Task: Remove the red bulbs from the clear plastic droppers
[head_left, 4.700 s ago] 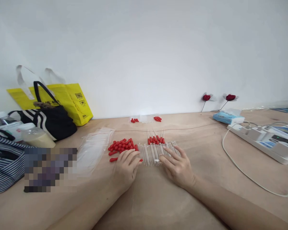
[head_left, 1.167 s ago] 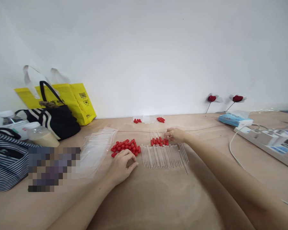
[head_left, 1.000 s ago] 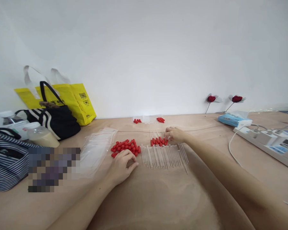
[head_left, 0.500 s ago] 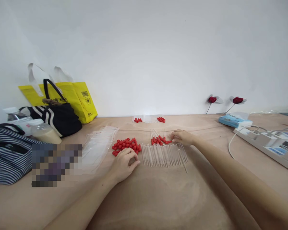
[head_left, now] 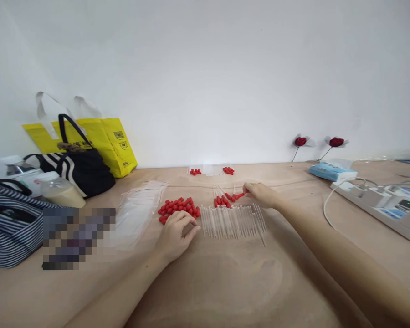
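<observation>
My left hand (head_left: 178,233) rests on the table at the near edge of a pile of red rubber bulbs (head_left: 177,206). Its fingers are loosely bent, and a gap shows between thumb and forefinger with nothing in it. Farther off, my right hand (head_left: 259,193) has its fingers closed at the narrow end of one red rubber bulb (head_left: 238,196); the grip is partly hidden. Left of that bulb lie several glass droppers with red bulbs fitted (head_left: 222,200), their thin tubes pointing away. A row of bare glass tubes (head_left: 233,223) lies side by side between my hands.
Clear plastic zip bags (head_left: 141,209) lie left of the pile. By the wall is a bag with red bulbs (head_left: 228,171). A yellow bag (head_left: 119,155), black bag (head_left: 95,175) and bottles stand left. At right are a tissue pack (head_left: 331,172) and power strip (head_left: 389,212).
My right hand has drawn slightly up and the red bulb at its fingertips has shifted a little away from me. My left hand stays nearly still. The whole view has shifted slightly.
</observation>
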Motion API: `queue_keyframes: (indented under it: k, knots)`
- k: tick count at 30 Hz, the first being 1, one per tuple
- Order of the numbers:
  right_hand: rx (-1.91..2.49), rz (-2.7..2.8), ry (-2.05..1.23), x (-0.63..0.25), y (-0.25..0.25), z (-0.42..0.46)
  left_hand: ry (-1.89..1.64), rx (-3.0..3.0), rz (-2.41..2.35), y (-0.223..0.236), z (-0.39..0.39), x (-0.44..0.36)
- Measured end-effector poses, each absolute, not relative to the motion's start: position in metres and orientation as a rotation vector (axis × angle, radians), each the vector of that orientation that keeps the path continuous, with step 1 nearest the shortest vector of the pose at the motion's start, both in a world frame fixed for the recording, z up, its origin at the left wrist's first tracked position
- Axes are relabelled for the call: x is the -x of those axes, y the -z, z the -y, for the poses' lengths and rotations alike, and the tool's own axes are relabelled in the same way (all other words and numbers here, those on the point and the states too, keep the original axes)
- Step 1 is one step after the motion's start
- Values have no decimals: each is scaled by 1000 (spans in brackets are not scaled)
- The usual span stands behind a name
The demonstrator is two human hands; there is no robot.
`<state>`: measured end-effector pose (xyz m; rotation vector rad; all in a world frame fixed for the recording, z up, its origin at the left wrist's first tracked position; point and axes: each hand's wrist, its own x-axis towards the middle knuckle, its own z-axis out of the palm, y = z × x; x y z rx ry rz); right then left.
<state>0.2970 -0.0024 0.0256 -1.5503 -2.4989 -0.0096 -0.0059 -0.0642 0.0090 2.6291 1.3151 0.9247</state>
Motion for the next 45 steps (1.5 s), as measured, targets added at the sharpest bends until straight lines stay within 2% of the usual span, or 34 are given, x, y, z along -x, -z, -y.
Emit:
queue_keyframes:
  k: [3,8,12,17,31,36,40,45]
  knots:
    - [1494,2399,32,-278,-22,37,-1020,-2691,-1299,-3,65,-2]
    - [1204,2330,450,-233,4,91,-1083,-2901,-1098,0,71,-19]
    - [1021,2260,725,-218,18,104,-1133,-3033,-893,1,74,-32]
    - [928,2101,873,-217,21,106,-1277,-3107,-830,3,77,-37]
    - [904,2067,815,-219,23,113,-1053,-3184,-901,-1,82,-27]
    - [1011,2054,745,-224,17,113,-1083,-3030,-1167,2,82,-21]
    - [885,2184,630,-221,11,113,-1112,-2936,-995,7,85,-24]
    - [933,2247,550,-215,9,115,-1176,-2764,-903,9,87,-30]
